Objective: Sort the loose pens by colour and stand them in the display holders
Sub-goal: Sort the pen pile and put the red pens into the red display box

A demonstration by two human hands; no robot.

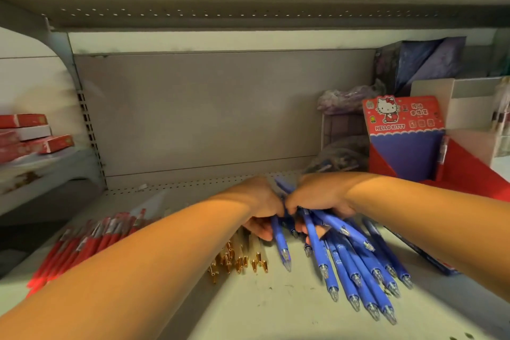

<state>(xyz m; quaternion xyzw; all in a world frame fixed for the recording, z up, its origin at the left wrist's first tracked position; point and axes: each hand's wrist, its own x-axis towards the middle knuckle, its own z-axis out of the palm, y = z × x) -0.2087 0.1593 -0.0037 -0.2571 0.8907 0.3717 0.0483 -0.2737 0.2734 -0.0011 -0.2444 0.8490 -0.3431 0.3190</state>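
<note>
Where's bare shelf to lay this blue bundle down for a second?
Two patches: the near front of the shelf, between the gold-tipped pens and the fanned blue pens gripped by the left hand and right hand; and the rear strip under the back panel, left of the hands. Crowded: red pens at left, Hello Kitty display box at right.

The back ends of the blue pens (356,265) are hidden inside the left hand (256,201) and right hand (320,196), which both hold the bunch. At 8 o'clock the left arm covers part of the blurry red pens (82,246) and the tops of the gold-tipped pens (240,257). At 9 o'clock the picture's edge cuts off the red boxes (24,135). At 3 o'clock the right arm hides the bottom of the Hello Kitty holder (405,130), and its small writing is too blurry to read. At 4 o'clock a dark box (430,254) peeks out from under that arm.
</note>
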